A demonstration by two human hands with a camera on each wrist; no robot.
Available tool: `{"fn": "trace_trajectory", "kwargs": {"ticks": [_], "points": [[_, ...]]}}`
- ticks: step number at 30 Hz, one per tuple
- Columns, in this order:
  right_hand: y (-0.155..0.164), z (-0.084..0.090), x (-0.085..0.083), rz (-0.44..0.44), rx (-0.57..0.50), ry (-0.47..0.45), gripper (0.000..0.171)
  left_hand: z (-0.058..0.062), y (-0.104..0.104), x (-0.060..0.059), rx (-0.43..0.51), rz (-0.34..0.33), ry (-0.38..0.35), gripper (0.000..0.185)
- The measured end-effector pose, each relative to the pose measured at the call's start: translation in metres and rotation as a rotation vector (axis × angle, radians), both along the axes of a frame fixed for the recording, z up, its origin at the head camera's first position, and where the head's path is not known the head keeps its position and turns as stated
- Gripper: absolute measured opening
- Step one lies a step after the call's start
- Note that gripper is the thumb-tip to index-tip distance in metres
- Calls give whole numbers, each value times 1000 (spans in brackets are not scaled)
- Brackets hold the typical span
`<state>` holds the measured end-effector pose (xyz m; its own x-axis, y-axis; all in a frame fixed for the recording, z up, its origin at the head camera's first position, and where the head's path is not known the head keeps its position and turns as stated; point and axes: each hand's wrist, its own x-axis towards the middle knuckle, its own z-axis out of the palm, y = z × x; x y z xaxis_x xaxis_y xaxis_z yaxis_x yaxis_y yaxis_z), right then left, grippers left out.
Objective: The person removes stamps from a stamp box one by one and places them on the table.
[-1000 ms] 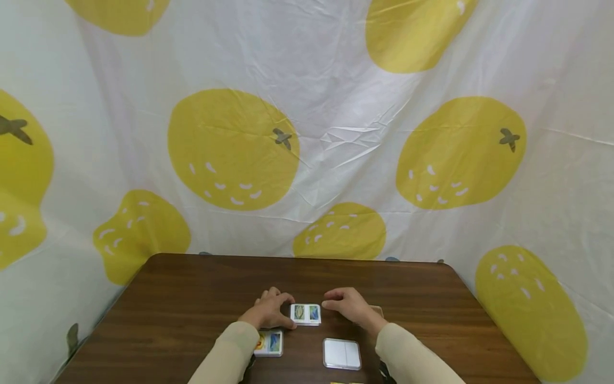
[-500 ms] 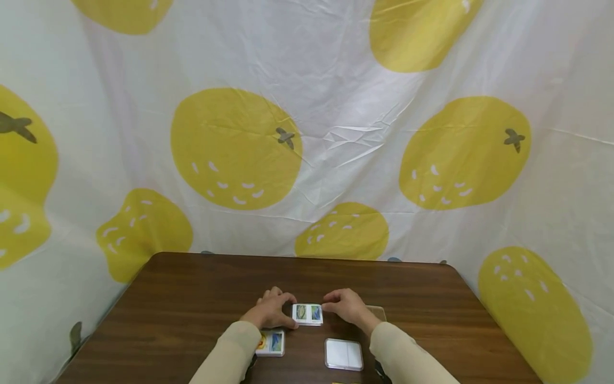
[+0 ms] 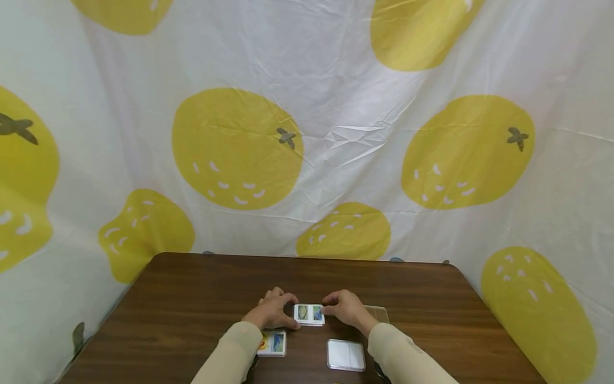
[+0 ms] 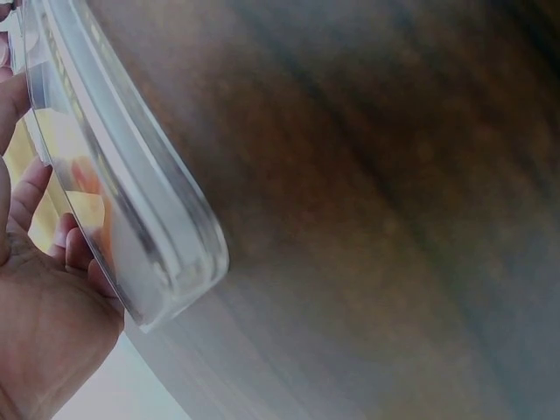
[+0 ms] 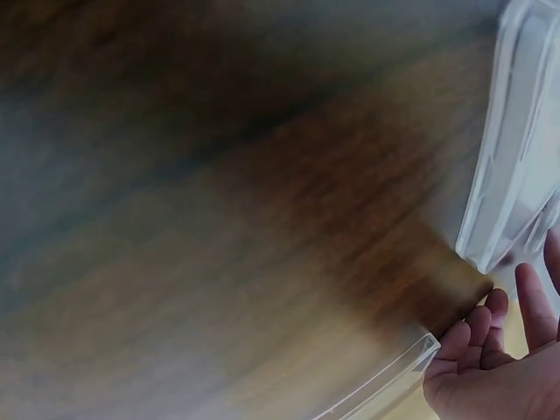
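A small stack of white cards with printed pictures point(image 3: 309, 314) lies in the middle of the brown table. My left hand point(image 3: 273, 310) curls thumb and index finger around the stack's left end, holding it. At the right end, my right hand point(image 3: 347, 308) pinches the edge of a card between thumb and fingertips. Nearer to me, by the left wrist, is a clear case with picture cards inside point(image 3: 273, 344); in the left wrist view this clear case point(image 4: 166, 219) covers part of the hand. A clear case with white contents point(image 3: 345, 355) sits below the right hand.
Partly behind the right forearm lies a thin clear lid point(image 3: 379, 313), its corner also seen in the right wrist view. A white cloth with yellow fruit prints point(image 3: 336, 176) hangs behind the table point(image 3: 192, 298).
The right hand has moved slightly left, from a small gap beside the stack to its right edge. The left hand stays at the stack's left end.
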<state>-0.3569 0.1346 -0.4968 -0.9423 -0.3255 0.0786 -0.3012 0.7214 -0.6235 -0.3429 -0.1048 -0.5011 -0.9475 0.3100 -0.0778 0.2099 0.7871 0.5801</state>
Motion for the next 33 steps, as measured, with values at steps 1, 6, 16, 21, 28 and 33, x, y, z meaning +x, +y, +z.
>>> {"fn": "trace_trajectory", "kwargs": {"ticks": [1, 6, 16, 21, 28, 33], "points": [[0, 0, 0, 1, 4, 4, 22, 0, 0, 0, 0, 1, -1, 50], [-1, -1, 0, 6, 22, 18, 16, 0, 1, 1, -5, 3, -2, 50], [-2, 0, 0, 0, 40, -1, 13, 0, 1, 0, -4, 6, -3, 50], [-2, -1, 0, -5, 34, -3, 13, 1, 1, 1, -1, 5, -6, 50], [-3, -4, -1, -20, 31, 7, 13, -1, 1, 0, -4, 1, 1, 51], [-3, -4, -1, -26, 29, 10, 13, -1, 1, -1, -6, 4, 6, 51]]}}
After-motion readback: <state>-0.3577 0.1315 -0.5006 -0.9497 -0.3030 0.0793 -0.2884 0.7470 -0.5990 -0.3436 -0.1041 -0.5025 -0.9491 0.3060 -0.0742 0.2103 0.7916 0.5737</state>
